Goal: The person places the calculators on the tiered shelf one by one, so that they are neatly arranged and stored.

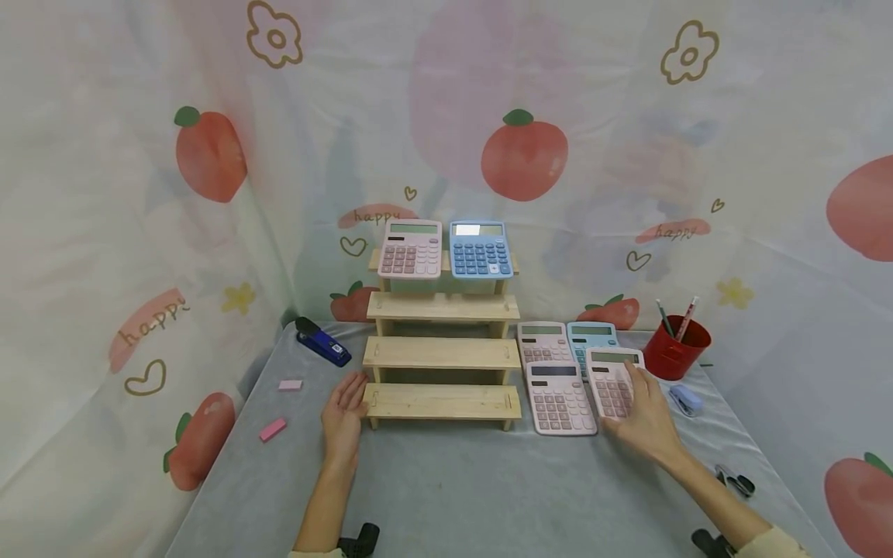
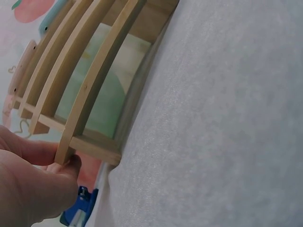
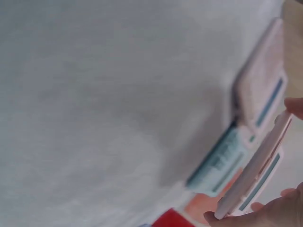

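"So, where is there room on the grey desk?"
"Before the wooden rack; the left hand has its fingers gripping the left end of its lowest step."
"And the right hand?"
"Its fingers hold a pink calculator, tilted, beside the other calculators."
"The red cup?"
"Near the desk's right edge, holding two pencils."
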Demonstrator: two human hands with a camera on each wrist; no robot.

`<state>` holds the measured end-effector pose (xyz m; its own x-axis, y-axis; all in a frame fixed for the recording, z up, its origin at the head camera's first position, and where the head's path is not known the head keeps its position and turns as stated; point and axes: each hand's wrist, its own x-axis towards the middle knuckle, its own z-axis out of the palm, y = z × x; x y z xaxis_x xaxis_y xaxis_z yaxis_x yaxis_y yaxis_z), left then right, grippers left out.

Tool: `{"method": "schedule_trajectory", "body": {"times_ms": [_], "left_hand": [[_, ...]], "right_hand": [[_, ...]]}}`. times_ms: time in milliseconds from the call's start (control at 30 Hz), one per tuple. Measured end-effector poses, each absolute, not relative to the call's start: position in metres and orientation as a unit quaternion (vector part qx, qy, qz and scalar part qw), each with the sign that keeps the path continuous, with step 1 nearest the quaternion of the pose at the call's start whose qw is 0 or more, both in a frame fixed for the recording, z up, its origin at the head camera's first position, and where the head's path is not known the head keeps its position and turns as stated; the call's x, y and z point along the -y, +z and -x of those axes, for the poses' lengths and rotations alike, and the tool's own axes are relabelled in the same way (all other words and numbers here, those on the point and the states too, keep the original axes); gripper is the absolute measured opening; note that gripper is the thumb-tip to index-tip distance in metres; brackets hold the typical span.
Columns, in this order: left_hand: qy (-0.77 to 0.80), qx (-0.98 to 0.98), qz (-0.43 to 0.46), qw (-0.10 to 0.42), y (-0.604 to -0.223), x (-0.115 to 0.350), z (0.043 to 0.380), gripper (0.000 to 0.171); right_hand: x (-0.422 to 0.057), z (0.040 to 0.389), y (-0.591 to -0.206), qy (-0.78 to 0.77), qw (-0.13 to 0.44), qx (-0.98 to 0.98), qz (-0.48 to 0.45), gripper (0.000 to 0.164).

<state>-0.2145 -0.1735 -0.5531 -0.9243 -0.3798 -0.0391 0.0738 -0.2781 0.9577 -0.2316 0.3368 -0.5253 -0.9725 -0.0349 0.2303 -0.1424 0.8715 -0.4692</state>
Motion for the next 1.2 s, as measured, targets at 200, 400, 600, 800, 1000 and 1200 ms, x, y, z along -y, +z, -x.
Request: {"method": "schedule_trajectory", "body": {"times_ms": [200,400,600,800,1000,1200], "left_hand": [[-0.787,0.585,-0.132,0.143,-0.551,0.175,0.215,0.069],[-0.786,0.587,-0.138,0.139,-0.550,0.177,0.216,0.069],[-0.785,0.586,-0.135,0.151,-0.551,0.178,0.216,0.069],[-0.789,0.575,-0.135,0.167,-0.555,0.180,0.216,0.070],[-0.784,0.585,-0.132,0.157,-0.558,0.180,0.216,0.069],[-0.782,0.590,-0.131,0.151,-0.557,0.176,0.216,0.068]], "right_hand": [[-0.319,0.230,-0.496,0.263,0.150,0.950,-0.081,0.121],[-0.294,0.227,-0.462,0.269,0.156,0.945,-0.097,0.117],[-0.266,0.222,-0.431,0.278,0.142,0.943,-0.111,0.119],[-0.233,0.224,-0.411,0.293,0.123,0.939,-0.134,0.118],[-0.206,0.230,-0.405,0.294,0.115,0.938,-0.146,0.117],[-0.188,0.237,-0.400,0.295,0.115,0.935,-0.161,0.118]]}}
